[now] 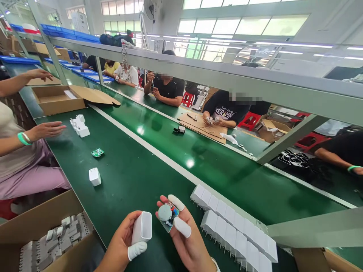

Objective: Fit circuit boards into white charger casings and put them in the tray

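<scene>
My left hand (121,241) is closed around a white plastic charger housing (141,226), its hollow end facing right. In my right hand (187,238) a small circuit board (168,216) is held between the fingers, with a round pale disc and coloured components on its upper side. White finger cots cover my left thumb and two digits of my right hand. Right of that hand stand two rows of white charger housings (227,230) with metal pins pointing down. Farther off on the bench lie a white charger housing (94,176) and a green circuit board (98,152).
A carton (42,234) of white parts sits at lower left. Behind the loose pieces are more white housings (80,125) and an open cardboard box (56,99). A co-worker's hand (47,130) reaches over the bench at left. A metal frame beam (198,71) crosses above; other people sit opposite.
</scene>
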`<state>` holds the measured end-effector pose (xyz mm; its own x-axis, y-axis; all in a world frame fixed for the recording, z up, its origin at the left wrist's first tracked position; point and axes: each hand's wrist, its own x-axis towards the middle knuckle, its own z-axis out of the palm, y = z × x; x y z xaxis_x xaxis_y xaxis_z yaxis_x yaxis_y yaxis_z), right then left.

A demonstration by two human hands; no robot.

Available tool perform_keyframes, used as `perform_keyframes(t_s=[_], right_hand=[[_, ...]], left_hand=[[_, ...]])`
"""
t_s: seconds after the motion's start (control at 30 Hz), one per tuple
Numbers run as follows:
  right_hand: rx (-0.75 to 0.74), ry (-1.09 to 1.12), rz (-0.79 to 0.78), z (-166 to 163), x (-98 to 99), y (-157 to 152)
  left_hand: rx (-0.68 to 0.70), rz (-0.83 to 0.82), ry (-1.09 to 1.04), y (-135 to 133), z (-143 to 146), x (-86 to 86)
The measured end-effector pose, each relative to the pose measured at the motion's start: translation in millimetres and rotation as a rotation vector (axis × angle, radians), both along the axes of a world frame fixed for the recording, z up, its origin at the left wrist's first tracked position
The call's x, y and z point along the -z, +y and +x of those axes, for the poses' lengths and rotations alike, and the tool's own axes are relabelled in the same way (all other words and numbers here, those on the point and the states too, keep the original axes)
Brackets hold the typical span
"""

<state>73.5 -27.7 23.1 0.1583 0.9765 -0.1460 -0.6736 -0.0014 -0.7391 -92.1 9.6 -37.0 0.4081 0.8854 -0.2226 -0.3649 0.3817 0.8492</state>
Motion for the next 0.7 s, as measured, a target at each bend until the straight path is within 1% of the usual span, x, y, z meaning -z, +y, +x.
perform_keyframes(t_s=[0.07,0.13,0.23,0.33,0.4,0.43,0.5,0.57,0.63,0.7], right_hand=[[-0.038,-0.077,0.068,-6,5.1,-3],[-0.107,-0.136,0.121,-9,12.2,-3],[-0.169,-0.219,0.192,-8,18.3,-2],[-0.203,-0.358,0.222,0,14.9,-2],[-0.198,-0.407,0.241,8,9.3,-3],[-0.175,-0.399,0.254,11,6.3,-4],[-0.123,-0.348,0.282,16,0.9,-6],[-0.12,-0.317,0.278,17,-3.0,-8],[-0.179,-0.319,0.252,16,-4.7,-8],[-0.235,-0.33,0.218,14,-4.3,-8]], left_hand=[[0.016,0.021,-0.02,-3,1,-7.6],[0.022,0.017,-0.052,-5,1,-13.4],[0.065,-0.008,-0.077,-5,-2,-15.4],[0.133,0.038,-0.053,0,-8,-13.0],[0.246,0.014,-0.085,4,-13,-12.5],[0.317,-0.057,-0.12,6,-15,-12.9],[0.451,-0.285,-0.216,10,-16,-14.7],[0.533,-0.498,-0.291,12,-15,-16.3],[0.625,-0.63,-0.321,13,-13,-16.6],[0.711,-0.702,-0.31,13,-11,-16.1]])
